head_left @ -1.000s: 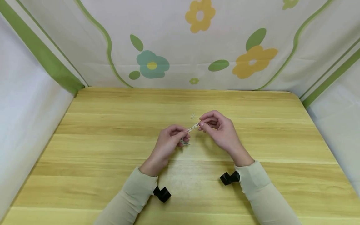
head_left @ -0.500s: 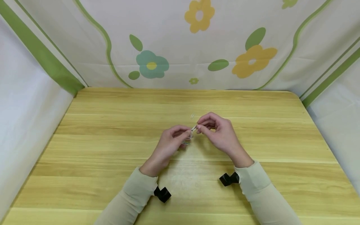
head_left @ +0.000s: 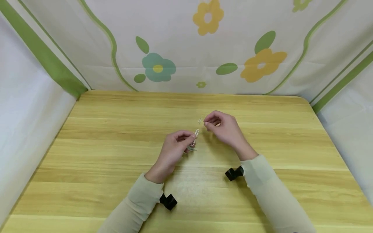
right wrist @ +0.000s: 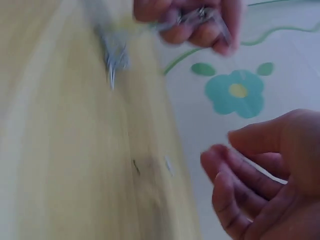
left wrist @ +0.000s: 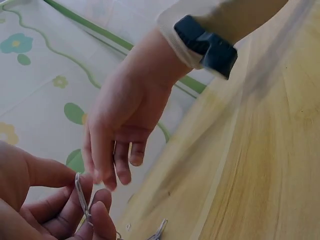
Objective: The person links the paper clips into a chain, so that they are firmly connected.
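My left hand [head_left: 172, 150] pinches a silvery paper clip chain [head_left: 196, 133] between thumb and fingers. One clip of the chain [left wrist: 81, 196] sticks up past the fingertips in the left wrist view. The lower part of the chain [right wrist: 116, 57] dangles below the hand in the right wrist view, blurred. To the right and a little farther off, my right hand [head_left: 224, 127] holds nothing. Its thumb and fingers are loosely bent and apart. A single loose paper clip [head_left: 199, 120] lies on the table just left of the right fingertips.
A light wood-grain table [head_left: 116, 181] spreads under both hands. White cloth with printed flowers [head_left: 158, 68] hangs behind its far edge and along both sides. Black wrist cameras [head_left: 168, 202] sit at the sleeve cuffs.
The right hand has let go of the chain's end and moved slightly away, toward the loose paper clip. The left hand has stayed nearly still, keeping the chain.
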The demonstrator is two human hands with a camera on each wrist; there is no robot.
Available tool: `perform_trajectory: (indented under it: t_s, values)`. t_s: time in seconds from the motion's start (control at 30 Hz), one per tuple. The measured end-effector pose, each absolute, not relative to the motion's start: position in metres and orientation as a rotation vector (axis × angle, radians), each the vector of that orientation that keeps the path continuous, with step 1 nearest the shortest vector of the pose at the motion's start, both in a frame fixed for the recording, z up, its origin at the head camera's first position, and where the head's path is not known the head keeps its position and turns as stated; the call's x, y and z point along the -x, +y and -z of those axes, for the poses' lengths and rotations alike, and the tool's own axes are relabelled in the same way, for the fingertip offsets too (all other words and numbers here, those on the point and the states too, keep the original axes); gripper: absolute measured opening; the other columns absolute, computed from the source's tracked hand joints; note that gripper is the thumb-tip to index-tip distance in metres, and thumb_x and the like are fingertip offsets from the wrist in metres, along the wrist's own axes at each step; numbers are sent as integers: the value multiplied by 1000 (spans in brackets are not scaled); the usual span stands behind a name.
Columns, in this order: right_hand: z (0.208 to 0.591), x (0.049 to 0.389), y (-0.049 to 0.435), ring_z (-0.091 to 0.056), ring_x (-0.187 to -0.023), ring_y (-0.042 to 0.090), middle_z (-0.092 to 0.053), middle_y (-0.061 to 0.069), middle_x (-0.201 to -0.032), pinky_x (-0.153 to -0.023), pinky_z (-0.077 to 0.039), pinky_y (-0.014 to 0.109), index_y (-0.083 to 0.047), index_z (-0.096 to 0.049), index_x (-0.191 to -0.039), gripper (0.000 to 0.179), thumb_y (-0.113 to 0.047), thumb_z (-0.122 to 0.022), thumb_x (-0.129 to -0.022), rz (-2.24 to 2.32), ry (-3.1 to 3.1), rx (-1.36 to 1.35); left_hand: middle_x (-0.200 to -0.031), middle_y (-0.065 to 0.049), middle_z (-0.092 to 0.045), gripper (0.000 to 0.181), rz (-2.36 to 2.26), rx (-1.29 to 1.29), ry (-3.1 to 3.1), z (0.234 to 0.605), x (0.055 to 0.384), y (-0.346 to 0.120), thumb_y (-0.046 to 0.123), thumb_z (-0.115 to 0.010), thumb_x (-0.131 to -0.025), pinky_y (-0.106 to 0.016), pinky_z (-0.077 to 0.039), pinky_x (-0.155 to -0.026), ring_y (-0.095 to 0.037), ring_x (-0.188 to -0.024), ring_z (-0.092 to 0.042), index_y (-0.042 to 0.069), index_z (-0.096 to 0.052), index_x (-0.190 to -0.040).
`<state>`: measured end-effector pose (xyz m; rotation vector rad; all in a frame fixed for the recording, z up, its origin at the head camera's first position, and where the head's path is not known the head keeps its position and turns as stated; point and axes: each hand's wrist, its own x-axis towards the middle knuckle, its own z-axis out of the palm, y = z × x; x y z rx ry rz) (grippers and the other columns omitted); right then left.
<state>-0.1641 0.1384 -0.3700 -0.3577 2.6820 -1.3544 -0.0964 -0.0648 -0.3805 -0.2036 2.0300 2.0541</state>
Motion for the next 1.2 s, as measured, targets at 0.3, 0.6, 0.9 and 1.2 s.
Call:
perform_trajectory:
  t_s: [0.3,0.6,0.9,1.2]
  values:
    - [382,200,128,-66,-114,32,-71,13,-129,-100,-56,49,-8,-74,-127,29,-5,-69,-99,985,2735,404,-102,-17,-78,17,-2137,247,1979,377,96,-69,17,-73,-104,-29,-56,-70,-20,-85,-73,2,-77,-111]
    - [396,200,125,-59,-97,29,-61,12,-107,-87,-52,42,-6,-75,-105,7,-12,-75,-100,858,2829,419,-107,-19,-78,16,-2155,298,1961,373,97,-72,15,-72,-104,-28,-57,-70,-18,-84,-74,2,-78,-112]
    - [397,176,139,-68,-88,22,-74,10,-101,-77,-56,31,-8,-77,-109,10,-14,-73,-102,1202,2623,300,-104,-17,-79,16,-2139,295,1969,375,98,-72,17,-73,-104,-28,-55,-70,-20,-84,-73,3,-78,-110]
    - [386,145,150,-74,-102,25,-73,9,-111,-89,-63,32,-3,-71,-127,26,-10,-74,-102,1693,2212,147,-108,-18,-78,16,-2122,311,1964,376,98,-68,18,-73,-103,-29,-56,-71,-23,-87,-75,4,-78,-110]
